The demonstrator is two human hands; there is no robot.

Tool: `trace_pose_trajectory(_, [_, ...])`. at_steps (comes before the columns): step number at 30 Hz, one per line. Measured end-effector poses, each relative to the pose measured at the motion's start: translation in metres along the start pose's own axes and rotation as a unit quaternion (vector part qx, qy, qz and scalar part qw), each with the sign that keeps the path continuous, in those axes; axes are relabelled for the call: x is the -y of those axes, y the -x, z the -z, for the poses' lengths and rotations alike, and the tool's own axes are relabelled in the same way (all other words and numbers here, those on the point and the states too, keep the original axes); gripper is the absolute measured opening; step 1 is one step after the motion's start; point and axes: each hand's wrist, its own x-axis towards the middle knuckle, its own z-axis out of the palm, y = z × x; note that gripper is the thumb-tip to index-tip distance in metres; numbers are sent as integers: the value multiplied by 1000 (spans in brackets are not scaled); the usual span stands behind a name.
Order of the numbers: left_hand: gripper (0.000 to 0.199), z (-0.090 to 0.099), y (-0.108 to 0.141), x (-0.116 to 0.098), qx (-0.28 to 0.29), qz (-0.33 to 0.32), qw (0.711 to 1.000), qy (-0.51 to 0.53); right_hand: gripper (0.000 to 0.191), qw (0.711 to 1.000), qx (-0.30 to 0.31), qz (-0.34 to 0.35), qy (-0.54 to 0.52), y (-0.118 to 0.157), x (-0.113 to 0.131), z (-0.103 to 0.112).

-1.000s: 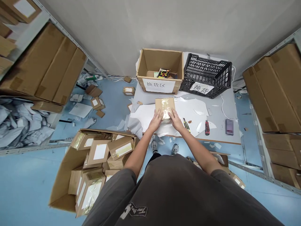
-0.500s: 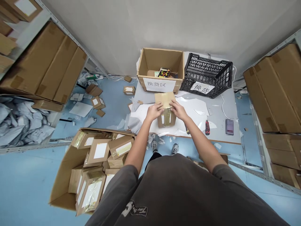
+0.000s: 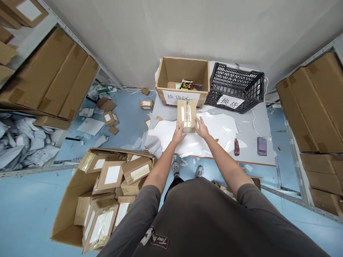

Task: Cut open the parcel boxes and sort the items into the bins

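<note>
Left hand [image 3: 179,133] and right hand [image 3: 202,129] are clamping fingers on a taped brown cardboard box [image 3: 187,116]. Open cardboard carton [image 3: 184,68] and black plastic crate [image 3: 226,76] are standing beyond.

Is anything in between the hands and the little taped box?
No, nothing I can see. The left hand and right hand both touch the taped box, one at each side. The open carton stands beyond it, not between.
</note>
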Motion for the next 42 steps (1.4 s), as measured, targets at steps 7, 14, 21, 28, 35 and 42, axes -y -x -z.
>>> trace_pose_trajectory(7, [85, -4, -7, 19, -11, 32, 999, -10, 77, 998, 56, -24, -11, 15, -10, -27])
trace_pose_trajectory(14, [76, 4, -11, 1, -5, 47, 999, -19, 66, 999, -21, -16, -46, 11, -1, -37])
trace_pose_trajectory(21, [60, 45, 31, -43, -7, 63, 995, -81, 53, 995, -87, 41, -36, 41, 14, 8])
trace_pose_trajectory(28, [63, 60, 35, -64, -65, -1, 995, -82, 62, 995, -80, 60, 30, 43, 35, 38])
trace_pose_trajectory(35, [58, 31, 41, -70, -42, -140, 976, -162, 72, 984, -120, 56, 121, 70, 14, 27])
trace_pose_trajectory(42, [57, 29, 31, -77, -49, -116, 976, -178, 70, 984, -96, 77, 129, 73, -4, 33])
